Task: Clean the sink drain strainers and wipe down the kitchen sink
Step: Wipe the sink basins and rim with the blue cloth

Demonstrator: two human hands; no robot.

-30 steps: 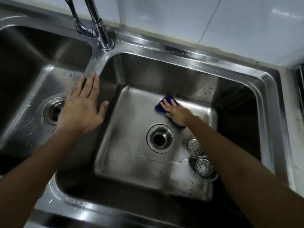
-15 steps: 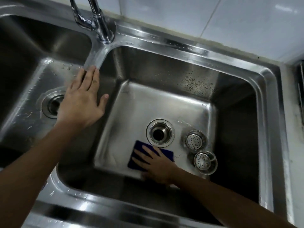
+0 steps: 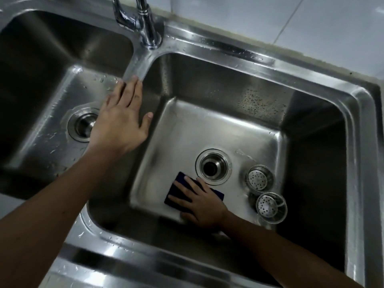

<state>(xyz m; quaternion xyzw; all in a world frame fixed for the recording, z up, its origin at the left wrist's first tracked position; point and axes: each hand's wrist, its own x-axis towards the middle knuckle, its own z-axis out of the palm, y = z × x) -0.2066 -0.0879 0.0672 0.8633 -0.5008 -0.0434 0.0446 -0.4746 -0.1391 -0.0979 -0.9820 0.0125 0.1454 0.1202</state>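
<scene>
A double steel sink fills the view. My right hand presses a dark blue cloth flat onto the floor of the right basin, just in front of and left of its open drain. Its fingers are spread and straight on the cloth. Two round perforated drain strainers stand side by side on the basin floor to the right of the drain. My left hand rests flat with straight fingers on the divider between the two basins.
The left basin has its own open drain, partly hidden by my left hand. A chrome tap rises from the back rim above the divider. White tiles run behind; wet rim lies in front.
My right hand swept the blue cloth from the far side of the right basin's floor to the near side, then shifted slightly left. My left hand stayed on the divider.
</scene>
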